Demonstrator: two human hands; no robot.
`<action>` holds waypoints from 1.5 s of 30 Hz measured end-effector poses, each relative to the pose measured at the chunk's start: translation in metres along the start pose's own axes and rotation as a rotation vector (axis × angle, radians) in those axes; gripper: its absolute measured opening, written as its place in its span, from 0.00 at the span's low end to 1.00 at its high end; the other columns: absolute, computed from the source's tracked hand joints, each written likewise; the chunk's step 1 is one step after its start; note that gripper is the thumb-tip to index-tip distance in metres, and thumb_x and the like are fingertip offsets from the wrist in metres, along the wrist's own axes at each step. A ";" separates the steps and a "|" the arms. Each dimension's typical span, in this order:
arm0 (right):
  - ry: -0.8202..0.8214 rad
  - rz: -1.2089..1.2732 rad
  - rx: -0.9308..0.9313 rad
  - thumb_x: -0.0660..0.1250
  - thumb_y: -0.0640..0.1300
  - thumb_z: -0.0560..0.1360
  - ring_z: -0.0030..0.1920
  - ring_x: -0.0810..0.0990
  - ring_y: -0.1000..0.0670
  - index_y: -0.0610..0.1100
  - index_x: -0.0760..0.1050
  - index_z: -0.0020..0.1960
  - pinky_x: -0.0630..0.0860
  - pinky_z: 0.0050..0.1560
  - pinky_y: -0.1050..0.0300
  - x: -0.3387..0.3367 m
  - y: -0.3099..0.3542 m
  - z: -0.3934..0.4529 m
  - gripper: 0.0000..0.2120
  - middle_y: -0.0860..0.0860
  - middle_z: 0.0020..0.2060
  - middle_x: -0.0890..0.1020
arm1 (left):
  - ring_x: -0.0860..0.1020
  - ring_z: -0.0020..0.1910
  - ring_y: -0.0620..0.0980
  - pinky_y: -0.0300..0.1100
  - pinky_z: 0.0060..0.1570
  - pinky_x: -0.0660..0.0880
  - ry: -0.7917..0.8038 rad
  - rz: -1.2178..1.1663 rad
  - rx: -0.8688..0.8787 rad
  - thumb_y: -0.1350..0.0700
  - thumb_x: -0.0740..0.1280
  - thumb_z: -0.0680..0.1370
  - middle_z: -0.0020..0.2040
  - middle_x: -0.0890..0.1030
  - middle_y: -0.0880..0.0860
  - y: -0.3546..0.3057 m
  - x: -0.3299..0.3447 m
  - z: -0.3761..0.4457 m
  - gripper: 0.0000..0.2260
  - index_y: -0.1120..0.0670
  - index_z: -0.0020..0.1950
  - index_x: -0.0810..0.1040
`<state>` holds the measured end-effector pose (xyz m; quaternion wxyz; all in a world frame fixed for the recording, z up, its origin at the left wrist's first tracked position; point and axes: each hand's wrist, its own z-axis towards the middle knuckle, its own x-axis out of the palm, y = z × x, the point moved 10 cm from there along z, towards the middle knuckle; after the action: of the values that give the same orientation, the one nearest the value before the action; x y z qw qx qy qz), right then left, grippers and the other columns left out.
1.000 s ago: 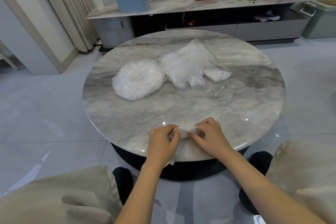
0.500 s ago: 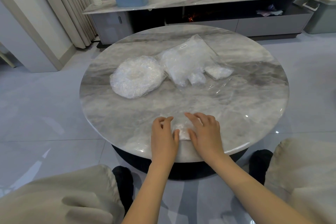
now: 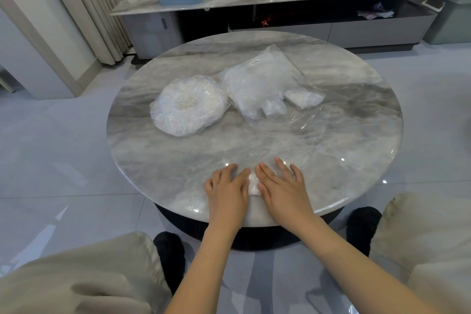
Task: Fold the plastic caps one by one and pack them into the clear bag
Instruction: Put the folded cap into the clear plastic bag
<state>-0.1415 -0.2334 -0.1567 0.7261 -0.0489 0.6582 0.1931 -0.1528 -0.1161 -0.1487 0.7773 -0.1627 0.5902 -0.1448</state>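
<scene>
**Q:** What surrounds the hands?

**A:** Grey marble fills most of the view: a round table [image 3: 331,160] on a pale tiled floor, with a long low cabinet [image 3: 254,0] against the wall far beyond the fingertips. The person's knees, in beige cloth, flank the forearms at the bottom corners.

**Q:** What are the hands doing?

**A:** Both lie palm down at the table's near edge, side by side. The left hand [image 3: 226,191] has its fingers straight and close together. The right hand [image 3: 283,188] has its fingers straight and slightly fanned. Between them, and partly beneath their inner edges, sits a small folded plastic cap [image 3: 252,185], white and crumpled. Both hands press it flat against the marble; neither pinches it.

**Q:** Where is everything else for the job?

**A:** Ahead of the left hand, well apart from it, rests a round stack of unfolded caps [image 3: 187,106]. Ahead of the right hand lies the clear bag [image 3: 262,81], flat, with a small white label near its far end. Folded caps [image 3: 303,98] sit at its near end, towards the right hand; whether they are fully inside I cannot tell.
</scene>
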 end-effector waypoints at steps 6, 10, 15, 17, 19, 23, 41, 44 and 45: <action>0.069 0.150 -0.005 0.43 0.57 0.77 0.73 0.60 0.46 0.50 0.63 0.73 0.47 0.66 0.55 -0.002 -0.001 -0.002 0.28 0.52 0.73 0.64 | 0.69 0.55 0.48 0.40 0.58 0.63 0.146 -0.125 -0.206 0.50 0.66 0.77 0.50 0.72 0.47 0.018 -0.003 0.003 0.09 0.51 0.55 0.75; 0.036 0.346 0.038 0.58 0.52 0.80 0.67 0.64 0.51 0.52 0.65 0.72 0.53 0.63 0.60 -0.027 -0.002 0.007 0.21 0.56 0.67 0.71 | 0.75 0.42 0.45 0.30 0.40 0.69 0.216 -0.384 -0.234 0.55 0.67 0.76 0.43 0.75 0.47 0.014 -0.005 0.009 0.04 0.51 0.45 0.73; 0.097 0.578 0.110 0.64 0.50 0.77 0.60 0.71 0.53 0.50 0.74 0.62 0.64 0.61 0.59 -0.043 -0.019 0.027 0.14 0.56 0.54 0.79 | 0.74 0.41 0.40 0.23 0.36 0.68 0.206 -0.620 -0.244 0.56 0.67 0.77 0.43 0.77 0.44 -0.015 -0.025 0.027 0.03 0.51 0.48 0.73; 0.098 0.709 0.146 0.67 0.47 0.76 0.48 0.76 0.55 0.47 0.78 0.53 0.70 0.48 0.62 -0.051 -0.025 0.036 0.08 0.57 0.43 0.80 | 0.74 0.40 0.40 0.24 0.34 0.68 0.187 -0.650 -0.238 0.56 0.66 0.78 0.43 0.76 0.44 -0.025 -0.035 0.038 0.03 0.51 0.50 0.73; 0.072 0.843 0.192 0.69 0.44 0.74 0.41 0.76 0.55 0.45 0.78 0.47 0.70 0.42 0.62 -0.061 -0.031 0.044 0.04 0.55 0.39 0.79 | 0.74 0.40 0.39 0.28 0.33 0.68 0.180 -0.692 -0.243 0.55 0.65 0.78 0.44 0.77 0.45 -0.032 -0.042 0.050 0.05 0.50 0.53 0.73; 0.036 1.047 0.311 0.71 0.43 0.73 0.42 0.78 0.52 0.48 0.75 0.46 0.72 0.39 0.64 -0.075 -0.045 0.056 0.05 0.48 0.42 0.81 | 0.77 0.41 0.48 0.37 0.38 0.74 0.177 -0.782 -0.265 0.54 0.65 0.79 0.47 0.80 0.53 -0.043 -0.045 0.072 0.08 0.49 0.57 0.73; 0.111 0.746 0.690 0.58 0.36 0.77 0.27 0.75 0.51 0.43 0.78 0.57 0.74 0.32 0.61 -0.060 -0.129 0.148 0.14 0.47 0.42 0.80 | 0.49 0.76 0.48 0.49 0.72 0.44 0.204 -0.012 0.067 0.50 0.56 0.80 0.78 0.50 0.50 -0.076 0.008 0.154 0.23 0.51 0.76 0.60; 0.038 0.964 0.723 0.58 0.32 0.76 0.33 0.75 0.52 0.41 0.74 0.64 0.77 0.39 0.56 -0.035 -0.131 0.161 0.19 0.46 0.50 0.77 | 0.55 0.75 0.49 0.51 0.72 0.48 0.148 0.002 0.079 0.50 0.57 0.79 0.78 0.54 0.50 -0.074 0.013 0.160 0.27 0.54 0.77 0.56; -0.057 1.063 0.737 0.58 0.32 0.75 0.33 0.75 0.53 0.42 0.73 0.64 0.75 0.38 0.57 -0.031 -0.135 0.163 0.20 0.47 0.50 0.76 | 0.58 0.74 0.50 0.52 0.72 0.51 0.104 -0.011 0.089 0.50 0.56 0.78 0.77 0.57 0.52 -0.075 0.011 0.160 0.27 0.55 0.76 0.58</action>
<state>0.0555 -0.3113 -0.1297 0.5178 0.5412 0.5963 0.2887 0.0017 -0.1755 -0.0863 0.7512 -0.1236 0.6219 -0.1834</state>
